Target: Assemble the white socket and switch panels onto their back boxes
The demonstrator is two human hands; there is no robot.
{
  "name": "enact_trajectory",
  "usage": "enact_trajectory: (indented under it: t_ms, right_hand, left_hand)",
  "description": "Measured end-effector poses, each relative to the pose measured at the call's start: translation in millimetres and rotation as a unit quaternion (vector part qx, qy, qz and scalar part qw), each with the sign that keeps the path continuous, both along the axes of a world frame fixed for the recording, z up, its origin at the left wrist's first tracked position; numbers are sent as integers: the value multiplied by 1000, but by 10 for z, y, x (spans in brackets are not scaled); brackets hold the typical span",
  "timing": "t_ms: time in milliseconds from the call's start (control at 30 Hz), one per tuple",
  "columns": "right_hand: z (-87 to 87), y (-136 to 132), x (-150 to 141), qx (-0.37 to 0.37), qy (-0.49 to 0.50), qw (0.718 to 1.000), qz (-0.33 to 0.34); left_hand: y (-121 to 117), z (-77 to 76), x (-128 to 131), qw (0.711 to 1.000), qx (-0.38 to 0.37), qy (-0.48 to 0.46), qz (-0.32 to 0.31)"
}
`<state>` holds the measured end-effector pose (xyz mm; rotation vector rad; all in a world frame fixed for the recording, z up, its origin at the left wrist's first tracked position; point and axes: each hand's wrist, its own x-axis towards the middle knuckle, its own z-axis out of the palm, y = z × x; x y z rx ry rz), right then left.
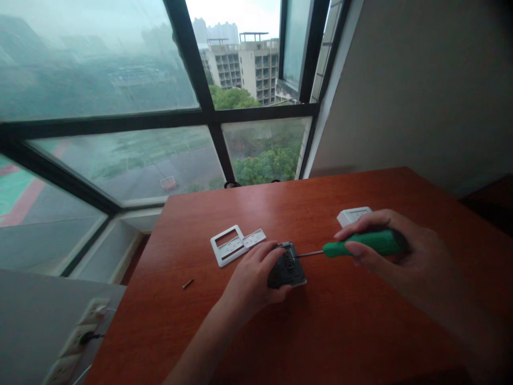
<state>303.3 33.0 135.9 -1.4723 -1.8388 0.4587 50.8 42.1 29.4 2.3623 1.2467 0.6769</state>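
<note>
My left hand [256, 270] is wrapped round a dark socket module [289, 267], steadying it on its edge on the table. In my right hand [396, 246] is a screwdriver [360, 244] with a green handle, held level with fingers and thumb along the grip. Its metal shaft points left, and the tip meets the upper part of the module's dark face; the screw there is too small to make out. Left of my left hand lie a white faceplate frame [220, 258] and a small white cover strip [254, 238] that touches it. A single screw [188, 283] rests farther left.
Behind my right hand stands a white switch or socket unit [354, 214], partly hidden. The reddish-brown table [248, 342] ends at a window with dark frames [216, 115]. Wall sockets [80, 338] with plugged cords are at the lower left, and a plain wall [409, 96] rises on the right.
</note>
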Motion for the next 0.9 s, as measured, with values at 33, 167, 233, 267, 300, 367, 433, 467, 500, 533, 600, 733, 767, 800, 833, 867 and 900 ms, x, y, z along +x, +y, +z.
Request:
enact_trajectory:
  t_ms: [33, 167, 233, 267, 300, 367, 433, 467, 500, 533, 600, 733, 767, 800, 833, 867, 900]
  right_hand:
    - [6, 5, -6, 0, 0, 1000, 3]
    - [22, 12, -21, 5, -16, 1000, 16]
    - [19, 14, -23, 10, -30, 999, 22]
    - [16, 17, -24, 11, -36, 999, 23]
    - [13, 19, -25, 12, -42, 999, 23]
    - [10, 25, -31, 10, -52, 998, 22]
    - [12, 30, -42, 12, -61, 998, 26]
    - [16, 32, -50, 14, -66, 997, 31]
    - [21, 33, -59, 17, -71, 997, 38]
    - [28, 35, -68, 21, -74, 996, 45]
    - [47, 35, -85, 30, -78, 995, 60]
    - [96, 26, -98, 45, -78, 993, 75]
    - [107, 22, -97, 46, -77, 993, 76]
    - [114, 17, -95, 45, -77, 993, 76]
    - [118, 14, -93, 46, -77, 993, 75]
    - [118, 11, -91, 46, -78, 993, 75]
    - [115, 11, -90, 50, -78, 993, 74]
  left_hand:
    - [1, 3, 1, 1000, 1, 1, -2]
    - [4, 8, 1, 1000, 2, 3, -5]
    - [5, 4, -1, 1000, -2, 4, -7]
    - [5, 1, -1, 1000, -3, 4, -8]
    - [5, -2, -1, 1000, -5, 4, -9]
    - [3, -6, 0, 1000, -7, 5, -7]
    - [2, -3, 3, 1000, -7, 7, -7]
    - [1, 1, 6, 1000, -7, 7, -7]
    - [0, 5, 10, 1000, -6, 6, -6]
    - [-1, 10, 13, 1000, -6, 4, -6]
    - [-2, 16, 18, 1000, -7, 0, -4]
    - [-5, 4, 17, 1000, -6, -2, -1]
    - [-5, -2, 15, 1000, -5, -2, -2]
    - [-4, -8, 13, 1000, -4, -1, -3]
    - [-2, -14, 11, 1000, -2, -1, -4]
    - [0, -18, 9, 1000, -2, -1, -5]
    - [2, -22, 7, 1000, -2, 0, -7]
